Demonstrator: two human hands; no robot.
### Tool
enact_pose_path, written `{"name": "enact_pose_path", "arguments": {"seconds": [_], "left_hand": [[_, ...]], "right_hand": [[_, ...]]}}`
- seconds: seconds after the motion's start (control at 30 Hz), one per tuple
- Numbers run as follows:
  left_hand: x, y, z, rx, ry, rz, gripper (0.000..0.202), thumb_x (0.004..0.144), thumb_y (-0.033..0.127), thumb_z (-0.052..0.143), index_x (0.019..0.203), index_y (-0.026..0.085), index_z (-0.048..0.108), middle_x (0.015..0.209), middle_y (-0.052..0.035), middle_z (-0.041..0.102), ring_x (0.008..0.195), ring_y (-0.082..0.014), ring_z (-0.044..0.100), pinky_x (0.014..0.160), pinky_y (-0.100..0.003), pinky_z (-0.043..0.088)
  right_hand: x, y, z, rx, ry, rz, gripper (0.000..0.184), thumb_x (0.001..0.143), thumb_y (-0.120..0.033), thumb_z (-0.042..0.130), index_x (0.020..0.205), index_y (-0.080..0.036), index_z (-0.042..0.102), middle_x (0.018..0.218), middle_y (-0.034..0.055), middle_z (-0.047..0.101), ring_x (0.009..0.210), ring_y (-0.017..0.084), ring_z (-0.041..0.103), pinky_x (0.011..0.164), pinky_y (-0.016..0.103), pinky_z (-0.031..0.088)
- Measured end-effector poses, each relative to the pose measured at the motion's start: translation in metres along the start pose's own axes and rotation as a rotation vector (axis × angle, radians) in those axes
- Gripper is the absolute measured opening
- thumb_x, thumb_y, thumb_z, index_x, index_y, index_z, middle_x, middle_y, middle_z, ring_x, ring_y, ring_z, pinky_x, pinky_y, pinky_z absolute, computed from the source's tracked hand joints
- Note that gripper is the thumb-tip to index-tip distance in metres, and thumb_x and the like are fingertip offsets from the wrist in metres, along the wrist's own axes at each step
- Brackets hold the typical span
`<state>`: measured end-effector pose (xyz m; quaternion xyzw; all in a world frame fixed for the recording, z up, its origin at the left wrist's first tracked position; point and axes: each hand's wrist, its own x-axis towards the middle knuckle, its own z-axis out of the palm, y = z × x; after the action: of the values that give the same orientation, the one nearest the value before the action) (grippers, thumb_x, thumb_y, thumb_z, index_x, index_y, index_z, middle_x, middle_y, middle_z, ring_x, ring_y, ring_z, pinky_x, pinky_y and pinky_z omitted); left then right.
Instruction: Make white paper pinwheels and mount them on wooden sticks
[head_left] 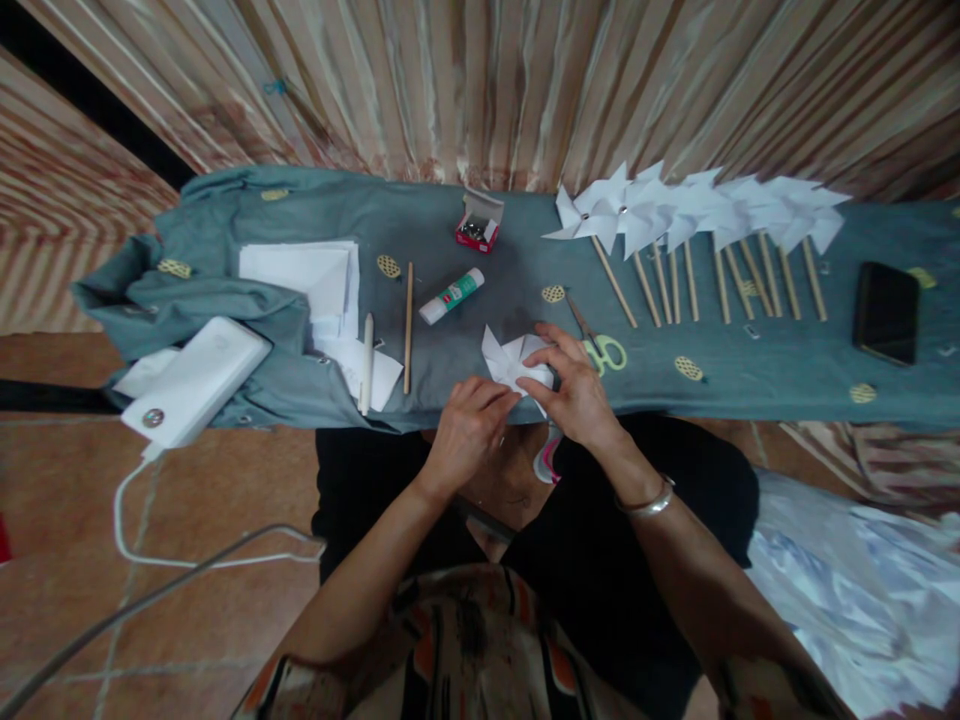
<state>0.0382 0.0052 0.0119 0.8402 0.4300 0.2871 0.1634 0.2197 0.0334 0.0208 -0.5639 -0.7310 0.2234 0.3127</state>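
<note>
A white paper pinwheel head [508, 358] lies at the near edge of the grey-green cloth [750, 360]. My right hand [574, 390] rests on it with fingers curled, pinching its folded tips. My left hand [469, 430] is closed at its lower left corner, fingertips touching the paper. A glue stick [451, 296], a wooden stick [408, 326] and yellow-handled scissors [600, 345] lie just beyond my hands.
Several finished white pinwheels on wooden sticks [697, 225] lie in a row at the right. A black phone [886, 312] sits far right. A small red box [477, 222], a stack of white paper [307, 280], a white pencil [367, 362] and a white power bank [196, 380] lie to the left.
</note>
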Motion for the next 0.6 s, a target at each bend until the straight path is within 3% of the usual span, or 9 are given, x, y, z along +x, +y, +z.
{"name": "enact_pose_path", "arguments": {"seconds": [0.3, 0.6], "left_hand": [[-0.0012, -0.0017, 0.0017, -0.019, 0.039, 0.003, 0.023, 0.094, 0.02, 0.048, 0.108, 0.016, 0.065, 0.1, -0.0087, 0.068, 0.094, -0.0214, 0.055, 0.08, -0.037, 0.046], [-0.001, -0.0003, 0.001, -0.011, 0.029, 0.007, 0.021, 0.093, 0.019, 0.05, 0.107, 0.015, 0.065, 0.101, -0.0087, 0.067, 0.094, -0.022, 0.056, 0.08, -0.038, 0.046]], "right_hand": [[-0.0088, -0.0036, -0.0109, -0.065, 0.003, -0.029, 0.011, 0.08, -0.034, 0.068, 0.081, -0.023, 0.066, 0.139, 0.008, 0.049, 0.125, 0.03, 0.048, 0.105, 0.051, 0.036], [-0.0092, -0.0025, -0.0065, -0.089, -0.037, -0.088, 0.014, 0.085, -0.032, 0.062, 0.081, -0.021, 0.069, 0.14, 0.0101, 0.048, 0.129, 0.03, 0.045, 0.107, 0.05, 0.035]]}}
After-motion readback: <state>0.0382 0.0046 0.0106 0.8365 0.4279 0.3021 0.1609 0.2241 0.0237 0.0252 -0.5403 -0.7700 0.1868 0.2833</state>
